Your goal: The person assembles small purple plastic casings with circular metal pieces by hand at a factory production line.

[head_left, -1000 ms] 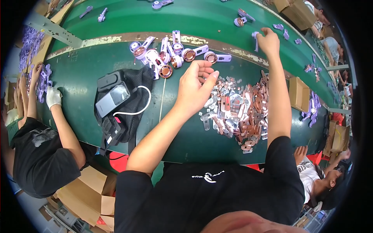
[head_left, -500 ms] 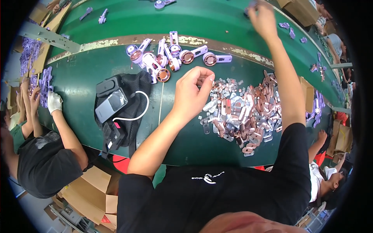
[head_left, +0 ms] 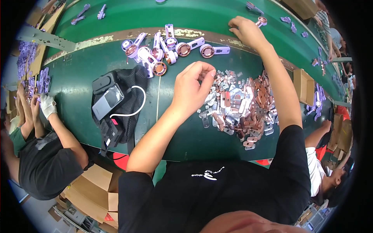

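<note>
My left hand (head_left: 192,87) hovers over the green table with thumb and fingers curled together. Whatever they may hold is hidden. Just right of it lies a pile of small flat oblong pieces (head_left: 244,105), copper-coloured and clear, with tiny clear-and-copper bits (head_left: 226,80) along its far left side. My right hand (head_left: 248,34) reaches out over the belt's near edge, fingers apart and nothing visible in them. Beyond it, on the belt, are a purple handled piece with a copper ring (head_left: 261,22) and another purple piece (head_left: 254,7).
Several purple fan-like pieces with round heads (head_left: 159,48) lie along the table's far edge. A black mesh bag (head_left: 134,83) with a grey device (head_left: 108,104) and white cable lies left. The green belt (head_left: 186,17) runs behind. Co-workers sit on both sides; one gloved hand (head_left: 47,105) shows.
My right hand has drawn back from the belt toward me and left. The purple pieces on the belt have shifted. My left hand stays nearly still.
</note>
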Tool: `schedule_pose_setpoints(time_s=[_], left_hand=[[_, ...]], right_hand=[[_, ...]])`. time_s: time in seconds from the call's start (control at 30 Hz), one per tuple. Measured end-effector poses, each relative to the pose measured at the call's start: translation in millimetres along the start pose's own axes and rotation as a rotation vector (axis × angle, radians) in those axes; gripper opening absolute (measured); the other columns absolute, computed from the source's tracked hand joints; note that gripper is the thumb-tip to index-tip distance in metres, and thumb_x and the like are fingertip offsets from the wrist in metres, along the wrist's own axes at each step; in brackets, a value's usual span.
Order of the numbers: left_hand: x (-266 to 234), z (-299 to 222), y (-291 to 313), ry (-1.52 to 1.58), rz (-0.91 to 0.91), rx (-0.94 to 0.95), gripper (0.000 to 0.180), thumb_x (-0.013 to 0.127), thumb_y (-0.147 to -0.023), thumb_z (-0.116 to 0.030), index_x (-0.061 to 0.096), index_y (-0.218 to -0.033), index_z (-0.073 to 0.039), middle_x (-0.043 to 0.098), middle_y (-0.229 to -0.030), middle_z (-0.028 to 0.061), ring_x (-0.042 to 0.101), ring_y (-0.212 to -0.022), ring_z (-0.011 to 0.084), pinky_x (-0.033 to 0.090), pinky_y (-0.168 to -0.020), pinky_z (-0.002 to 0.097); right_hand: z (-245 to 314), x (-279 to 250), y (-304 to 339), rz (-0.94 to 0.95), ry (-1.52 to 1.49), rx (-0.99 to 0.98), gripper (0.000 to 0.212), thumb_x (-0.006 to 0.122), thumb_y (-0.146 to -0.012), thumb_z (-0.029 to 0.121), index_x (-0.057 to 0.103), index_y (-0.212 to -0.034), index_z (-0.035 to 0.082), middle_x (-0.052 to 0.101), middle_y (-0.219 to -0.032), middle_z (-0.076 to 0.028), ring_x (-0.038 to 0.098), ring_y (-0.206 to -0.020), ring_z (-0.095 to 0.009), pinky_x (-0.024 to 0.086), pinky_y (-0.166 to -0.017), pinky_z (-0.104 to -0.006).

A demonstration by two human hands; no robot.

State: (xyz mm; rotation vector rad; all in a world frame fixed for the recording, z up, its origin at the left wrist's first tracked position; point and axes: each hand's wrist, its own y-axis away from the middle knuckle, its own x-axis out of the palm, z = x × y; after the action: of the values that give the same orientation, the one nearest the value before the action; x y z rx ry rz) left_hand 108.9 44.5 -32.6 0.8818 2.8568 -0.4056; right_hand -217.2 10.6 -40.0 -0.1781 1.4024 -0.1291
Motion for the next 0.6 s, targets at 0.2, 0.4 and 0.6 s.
schedule_pose_setpoints(time_s=[0.2, 0.4, 0.6], left_hand=[[7.6, 0.1, -1.8, -0.030, 0.029, 0.027, 0.007, 0.070, -0.096, -0.004, 0.068, -0.100, 0.001, 0.071, -0.090, 0.0110, 0.072, -0.076, 0.0199, 0.058, -0.071, 0.0324], [30.0, -11.1, -12.4, -0.294, 0.236, 0.274, 0.010, 0.073, -0.090, -0.003, 0.070, -0.099, -0.001, 0.071, -0.092, 0.0115, 0.071, -0.083, 0.0273, 0.059, -0.078, 0.0366], [11.9, -20.2, -12.1, -0.507, 0.522, 0.418, 0.030, 0.070, -0.080, 0.004, 0.075, -0.107, -0.007, 0.069, -0.099, 0.0069, 0.063, -0.101, 0.0283, 0.054, -0.089, 0.0405]], right_hand=[[-9.3, 13.6, -0.7, -0.078, 0.025, 0.011, 0.014, 0.062, -0.095, 0.013, 0.070, -0.097, 0.002, 0.071, -0.099, -0.018, 0.070, -0.096, -0.041, 0.055, -0.084, -0.0511], [-22.6, 5.3, -2.1, -0.074, 0.068, 0.103, 0.014, 0.063, -0.096, 0.012, 0.070, -0.101, 0.001, 0.074, -0.101, -0.018, 0.071, -0.087, -0.035, 0.055, -0.071, -0.0445], [36.4, -66.8, 68.5, -0.273, -1.075, 0.525, 0.018, 0.067, -0.103, 0.018, 0.070, -0.108, 0.001, 0.074, -0.101, -0.006, 0.063, -0.077, -0.009, 0.044, -0.057, -0.0232]])
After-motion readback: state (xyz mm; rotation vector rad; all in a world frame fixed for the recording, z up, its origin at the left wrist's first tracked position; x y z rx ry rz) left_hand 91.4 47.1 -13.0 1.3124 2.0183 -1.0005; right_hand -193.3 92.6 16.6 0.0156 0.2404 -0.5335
